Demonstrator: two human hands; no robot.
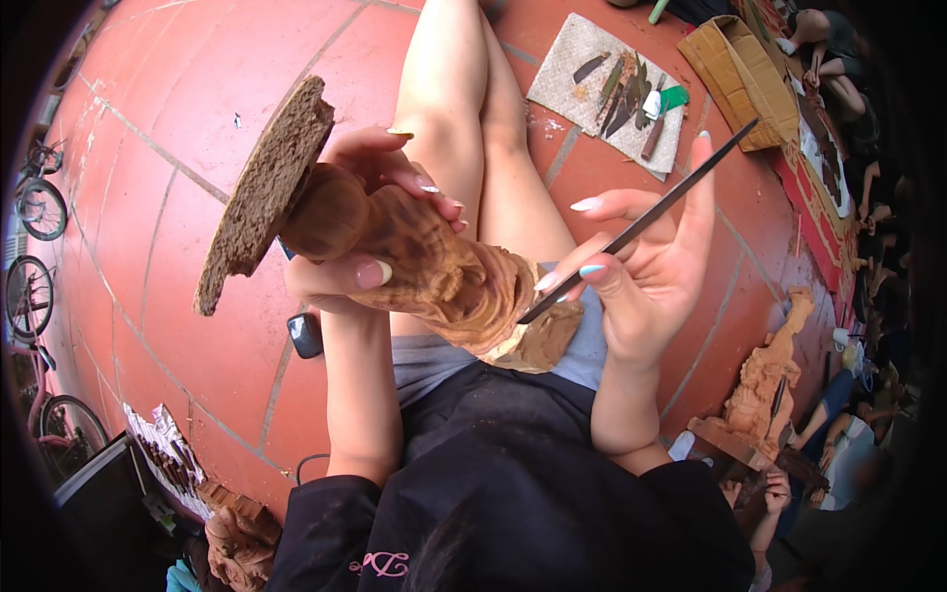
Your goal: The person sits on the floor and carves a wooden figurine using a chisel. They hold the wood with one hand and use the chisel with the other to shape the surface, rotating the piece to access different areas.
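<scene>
A carved wooden figure point(434, 266) with a round, rough base point(264, 192) is held tilted above the person's lap, base up and to the left, with the left hand point(370, 212) wrapped around its middle, fingers closed on the wood. The right hand point(641, 266) pinches a thin dark carving tool point(641, 222) between thumb and fingers, its tip touching the figure's lower end. Well apart on the red tiled floor point(178, 118) lies a cloth point(577, 59) with several tools, and 1 more wooden carving point(764, 380) stands at the right.
</scene>
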